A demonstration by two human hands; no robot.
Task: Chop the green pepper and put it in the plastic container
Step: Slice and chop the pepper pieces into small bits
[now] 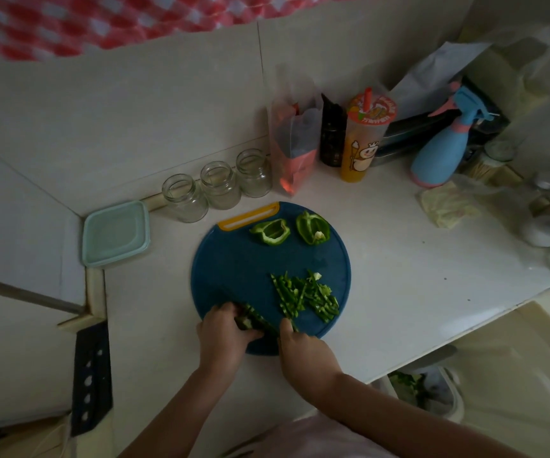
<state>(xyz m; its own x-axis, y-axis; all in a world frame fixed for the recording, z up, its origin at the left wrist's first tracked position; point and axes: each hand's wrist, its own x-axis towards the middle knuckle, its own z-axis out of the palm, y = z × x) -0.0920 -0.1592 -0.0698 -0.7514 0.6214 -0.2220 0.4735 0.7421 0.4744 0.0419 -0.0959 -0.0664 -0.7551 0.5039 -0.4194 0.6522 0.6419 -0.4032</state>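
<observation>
On the round blue cutting board (234, 269) lie two uncut green pepper pieces (271, 231) (313, 228) at the far side and a heap of green pepper strips (306, 297) at the near right. My left hand (225, 332) presses a pepper piece (250, 320) against the board's near edge. My right hand (303, 347) grips a knife whose dark blade (234, 300) lies across that piece. The plastic container (115, 233), pale green lid on, sits at the left by the wall.
Three glass jars (219, 185) stand behind the board. Further right are a plastic bag (295, 150), a dark bottle (332, 133), an orange drink cup (364, 137) and a blue spray bottle (445, 147). A bin with green scraps (416, 388) sits below the counter edge.
</observation>
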